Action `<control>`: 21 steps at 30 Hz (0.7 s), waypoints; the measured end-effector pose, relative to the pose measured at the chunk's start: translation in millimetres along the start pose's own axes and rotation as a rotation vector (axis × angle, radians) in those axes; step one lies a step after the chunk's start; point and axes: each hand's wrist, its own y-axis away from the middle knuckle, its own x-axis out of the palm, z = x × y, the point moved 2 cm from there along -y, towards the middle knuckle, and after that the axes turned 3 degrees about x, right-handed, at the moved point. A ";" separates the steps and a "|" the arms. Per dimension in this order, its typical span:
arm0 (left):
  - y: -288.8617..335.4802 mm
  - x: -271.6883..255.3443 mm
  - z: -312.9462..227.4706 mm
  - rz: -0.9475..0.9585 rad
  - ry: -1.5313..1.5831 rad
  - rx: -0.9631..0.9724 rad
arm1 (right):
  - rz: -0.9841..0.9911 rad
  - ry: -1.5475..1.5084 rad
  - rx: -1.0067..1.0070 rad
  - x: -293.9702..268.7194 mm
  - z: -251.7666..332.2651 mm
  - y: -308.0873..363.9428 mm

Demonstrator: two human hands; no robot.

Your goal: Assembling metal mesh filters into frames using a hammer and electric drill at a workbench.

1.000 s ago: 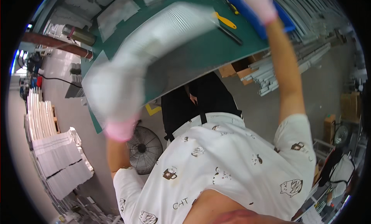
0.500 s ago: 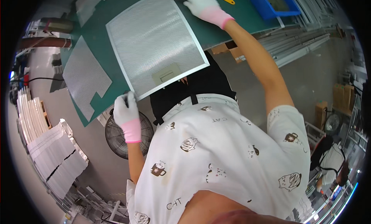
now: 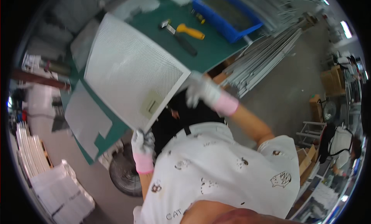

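A silver framed mesh panel (image 3: 127, 65) lies tilted across the green worktable, its near edge jutting over the table's edge toward me. A beige patch with a slot sits near that edge. My left hand (image 3: 143, 142), in a white and pink glove, has its fingers closed on the panel's near left corner. By the near right corner is my right hand (image 3: 203, 93), gloved alike and smeared by motion; whether it touches the frame I cannot tell. Beyond the panel lie a hammer (image 3: 181, 41) with a black handle and a yellow-handled tool (image 3: 191, 31).
A cut mesh sheet (image 3: 85, 117) lies left on the green table (image 3: 216, 56). A blue tray (image 3: 232, 17) stands at the far right, with long metal strips (image 3: 262, 61) beside it. A round fan (image 3: 125, 172) stands below the table's left end.
My right hand has come from the panel's far edge to its near right corner. The panel has turned in view, and the hammer now lies uncovered on the table. My left hand stays at its corner.
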 end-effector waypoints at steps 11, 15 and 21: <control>-26.4 74.3 -56.8 0.084 -1.135 0.845 | -0.962 1.144 -1.178 79.6 226.3 96.0; -53.7 -61.9 -123.6 -0.407 -2.071 0.994 | -0.891 0.606 -1.621 80.0 369.9 150.4; -28.3 -165.0 -175.4 -0.716 -2.278 0.186 | -0.401 0.651 -1.356 14.8 661.8 218.1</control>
